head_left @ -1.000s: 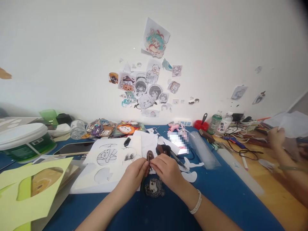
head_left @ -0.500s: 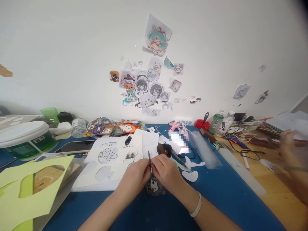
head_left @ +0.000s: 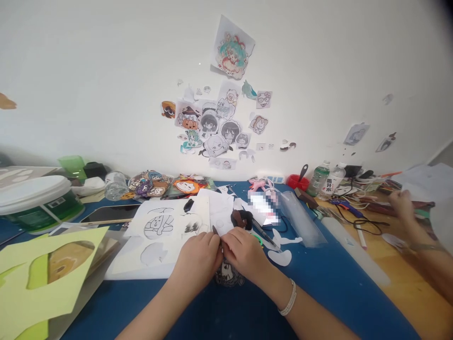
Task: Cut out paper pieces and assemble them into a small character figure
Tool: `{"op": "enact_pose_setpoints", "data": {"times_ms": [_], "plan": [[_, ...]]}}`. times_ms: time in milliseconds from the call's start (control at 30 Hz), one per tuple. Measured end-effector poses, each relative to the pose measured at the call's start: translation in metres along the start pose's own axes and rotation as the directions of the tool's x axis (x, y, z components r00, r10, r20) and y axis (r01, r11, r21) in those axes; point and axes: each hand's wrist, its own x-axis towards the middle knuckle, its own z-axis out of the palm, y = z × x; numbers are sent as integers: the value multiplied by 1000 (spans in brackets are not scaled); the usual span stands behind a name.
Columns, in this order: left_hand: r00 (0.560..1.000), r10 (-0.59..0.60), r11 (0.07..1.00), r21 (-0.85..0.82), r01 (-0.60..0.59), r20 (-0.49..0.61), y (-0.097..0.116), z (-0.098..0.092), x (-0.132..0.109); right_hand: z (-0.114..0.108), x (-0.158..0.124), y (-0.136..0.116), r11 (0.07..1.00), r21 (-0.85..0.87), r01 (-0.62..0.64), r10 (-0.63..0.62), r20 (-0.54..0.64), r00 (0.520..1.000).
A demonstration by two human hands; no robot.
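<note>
My left hand (head_left: 200, 255) and my right hand (head_left: 244, 250) meet at the middle of the blue table, fingers closed in a pinch. A thin dark pointed piece (head_left: 214, 230) pokes up from my left fingertips; the rest of it is hidden. What my right fingertips pinch cannot be made out. Just below them lies a black-and-grey cartoon head cutout (head_left: 228, 274), partly covered by my hands. Beyond my right hand are dark brown and black cut pieces (head_left: 241, 219) and a pen (head_left: 264, 232). White sheets with line drawings (head_left: 159, 222) lie beside my left hand.
At left stand a white-lidded tub (head_left: 38, 200) and yellow cut-out sheets (head_left: 46, 278). White cut shapes (head_left: 279, 258) and a clear plastic roll (head_left: 302, 219) lie at right. Another person's hand (head_left: 403, 205) holds paper at the far right. Bottles (head_left: 320, 178) stand near the wall.
The dark piece tilts more to the left, and my left hand has turned slightly, its back more upward. The other person's hand has moved left.
</note>
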Motion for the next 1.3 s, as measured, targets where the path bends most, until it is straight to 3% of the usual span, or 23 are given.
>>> {"op": "enact_pose_setpoints", "data": {"times_ms": [100, 300, 500, 700, 900, 1000, 1200, 1300], "plan": [[1000, 24, 1000, -20, -24, 0, 2, 1, 0, 0, 0, 1, 994, 55, -96, 95, 13, 995], [996, 68, 993, -97, -62, 53, -2, 4, 1, -6, 1, 8, 962, 170, -214, 182, 185, 966], [996, -1, 958, -285, 26, 88, -2, 3, 0, -13, 6, 7, 923, 247, -295, 225, 273, 935], [990, -59, 903, -415, 109, 132, -1, 5, 0, -15, 7, 2, 900, 275, -338, 276, 242, 930], [988, -87, 837, -529, 140, 125, 1, -3, 0, -11, 5, 15, 906, 266, -329, 318, 84, 944], [981, -135, 804, -563, 192, 143, 1, -9, 0, -11, 4, 19, 913, 248, -324, 315, 76, 946], [924, -289, 646, -660, 382, 252, -4, -9, 1, -9, 1, 10, 997, 36, -69, 67, 44, 997], [907, -313, 616, -666, 420, 282, -7, -2, 2, -6, 1, 6, 1000, -10, 14, -13, 27, 1000]]}}
